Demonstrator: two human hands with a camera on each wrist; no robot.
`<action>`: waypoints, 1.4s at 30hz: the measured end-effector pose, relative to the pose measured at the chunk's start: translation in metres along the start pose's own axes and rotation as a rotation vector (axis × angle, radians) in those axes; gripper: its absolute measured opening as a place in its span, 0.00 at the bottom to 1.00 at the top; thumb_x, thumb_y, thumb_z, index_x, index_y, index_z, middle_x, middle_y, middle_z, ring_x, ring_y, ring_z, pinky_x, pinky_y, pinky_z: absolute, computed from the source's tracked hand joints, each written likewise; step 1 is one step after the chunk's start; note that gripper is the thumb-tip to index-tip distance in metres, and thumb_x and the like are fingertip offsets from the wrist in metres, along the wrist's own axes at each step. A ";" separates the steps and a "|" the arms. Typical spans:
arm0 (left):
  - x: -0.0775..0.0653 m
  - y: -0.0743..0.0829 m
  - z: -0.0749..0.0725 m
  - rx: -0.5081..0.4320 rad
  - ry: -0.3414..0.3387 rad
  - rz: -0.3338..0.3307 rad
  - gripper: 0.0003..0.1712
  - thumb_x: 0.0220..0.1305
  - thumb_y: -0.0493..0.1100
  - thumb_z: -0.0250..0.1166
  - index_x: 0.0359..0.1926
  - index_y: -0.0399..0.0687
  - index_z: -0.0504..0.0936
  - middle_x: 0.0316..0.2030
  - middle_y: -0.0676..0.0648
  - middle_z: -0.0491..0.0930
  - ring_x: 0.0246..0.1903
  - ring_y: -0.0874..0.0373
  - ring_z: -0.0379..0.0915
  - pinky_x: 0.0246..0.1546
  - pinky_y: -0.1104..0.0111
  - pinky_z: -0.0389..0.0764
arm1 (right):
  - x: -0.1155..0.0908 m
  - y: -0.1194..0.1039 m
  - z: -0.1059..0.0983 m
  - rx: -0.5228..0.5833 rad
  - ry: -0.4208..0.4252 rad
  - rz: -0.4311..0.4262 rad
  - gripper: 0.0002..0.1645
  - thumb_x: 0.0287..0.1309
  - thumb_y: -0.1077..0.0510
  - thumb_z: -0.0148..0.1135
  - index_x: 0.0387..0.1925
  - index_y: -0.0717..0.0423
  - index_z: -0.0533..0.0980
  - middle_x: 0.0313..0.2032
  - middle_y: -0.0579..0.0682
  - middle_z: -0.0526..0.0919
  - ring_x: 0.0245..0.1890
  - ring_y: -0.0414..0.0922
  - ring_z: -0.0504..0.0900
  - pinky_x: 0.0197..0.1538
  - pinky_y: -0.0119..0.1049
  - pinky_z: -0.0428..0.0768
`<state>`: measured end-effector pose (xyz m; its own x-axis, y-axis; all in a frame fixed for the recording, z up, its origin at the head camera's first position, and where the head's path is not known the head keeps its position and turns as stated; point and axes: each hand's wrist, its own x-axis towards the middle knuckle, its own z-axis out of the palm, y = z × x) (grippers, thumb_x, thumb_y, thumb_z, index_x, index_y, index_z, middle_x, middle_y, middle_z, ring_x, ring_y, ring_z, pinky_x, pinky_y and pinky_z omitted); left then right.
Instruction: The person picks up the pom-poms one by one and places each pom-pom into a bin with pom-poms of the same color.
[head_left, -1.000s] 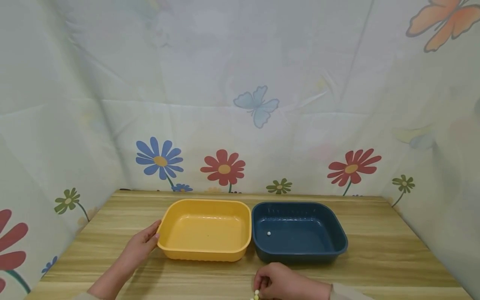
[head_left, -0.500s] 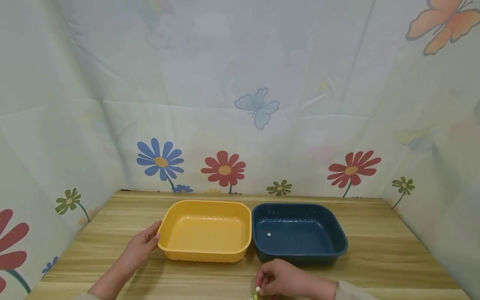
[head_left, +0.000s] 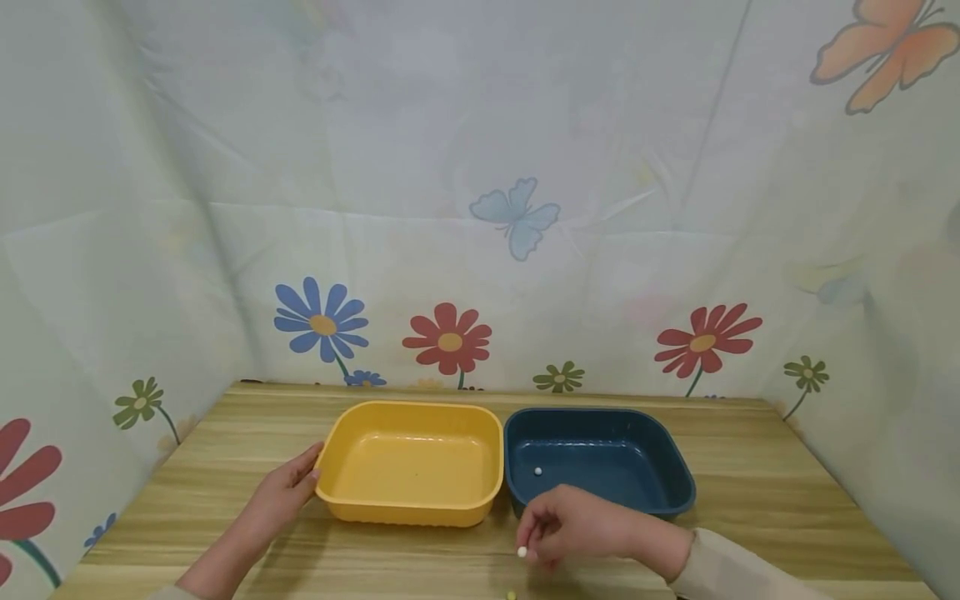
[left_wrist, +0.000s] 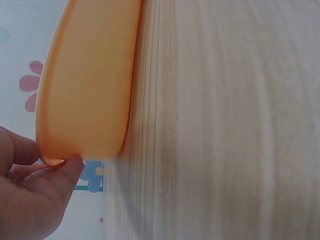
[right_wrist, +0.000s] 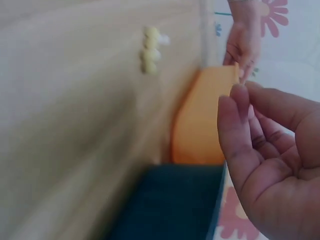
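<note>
My left hand (head_left: 279, 493) holds the left rim of a yellow plastic basin (head_left: 408, 513); in the left wrist view its thumb and fingers pinch the basin's corner. A small white ball (head_left: 522, 552) is pinched between the thumb and fingertips of my right hand (head_left: 573, 527), which is above the table in front of the dark blue basin (head_left: 607, 477). Another small white ball (head_left: 537, 472) lies inside that blue basin. On the table, the right wrist view shows a short cluster of small yellow balls (right_wrist: 150, 54) and white ones, slightly blurred.
Both basins stand side by side on a wood-grain table (head_left: 757, 483). Behind and beside it hangs a pale cloth (head_left: 600, 275) printed with flowers and butterflies. At the bottom edge of the head view, only one yellow ball (head_left: 512, 595) of the cluster shows.
My right hand has risen from the cluster near the table's front and moved up toward the blue basin, carrying a white ball. My left hand stays on the yellow basin's rim.
</note>
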<state>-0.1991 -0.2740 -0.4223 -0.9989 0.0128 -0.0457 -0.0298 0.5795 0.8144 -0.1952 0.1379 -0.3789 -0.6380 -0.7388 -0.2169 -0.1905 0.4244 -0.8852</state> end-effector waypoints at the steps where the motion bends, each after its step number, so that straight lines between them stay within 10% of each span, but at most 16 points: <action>1: 0.000 0.000 0.000 0.004 0.000 -0.002 0.31 0.80 0.34 0.46 0.77 0.24 0.51 0.73 0.26 0.60 0.73 0.34 0.63 0.63 0.57 0.83 | -0.001 -0.004 -0.004 -0.008 -0.001 0.004 0.03 0.62 0.65 0.67 0.37 0.62 0.84 0.30 0.63 0.86 0.26 0.37 0.80 0.34 0.27 0.85; 8: -0.001 0.001 0.000 -0.001 0.002 -0.004 0.31 0.80 0.33 0.45 0.77 0.25 0.51 0.73 0.25 0.60 0.73 0.34 0.63 0.63 0.57 0.83 | -0.002 -0.026 -0.032 -0.021 0.027 0.056 0.04 0.64 0.63 0.67 0.39 0.61 0.84 0.32 0.52 0.88 0.30 0.40 0.84 0.41 0.33 0.90; 21: -0.003 0.004 -0.001 -0.005 -0.006 -0.002 0.31 0.81 0.34 0.45 0.77 0.24 0.49 0.73 0.25 0.58 0.73 0.34 0.61 0.64 0.58 0.82 | 0.001 -0.047 -0.090 -0.136 0.011 0.032 0.11 0.66 0.61 0.66 0.44 0.66 0.81 0.38 0.63 0.86 0.33 0.42 0.85 0.46 0.37 0.91; 42: -0.004 0.003 0.001 0.004 0.017 0.014 0.30 0.80 0.33 0.46 0.76 0.23 0.52 0.73 0.25 0.60 0.73 0.34 0.62 0.64 0.58 0.82 | 0.035 -0.012 -0.136 -0.253 -0.039 0.175 0.09 0.65 0.62 0.67 0.43 0.64 0.82 0.31 0.47 0.87 0.30 0.39 0.83 0.43 0.33 0.89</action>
<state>-0.1947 -0.2716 -0.4198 -0.9997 0.0075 -0.0244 -0.0155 0.5824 0.8127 -0.3166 0.1782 -0.3199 -0.6492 -0.6606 -0.3770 -0.2635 0.6603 -0.7033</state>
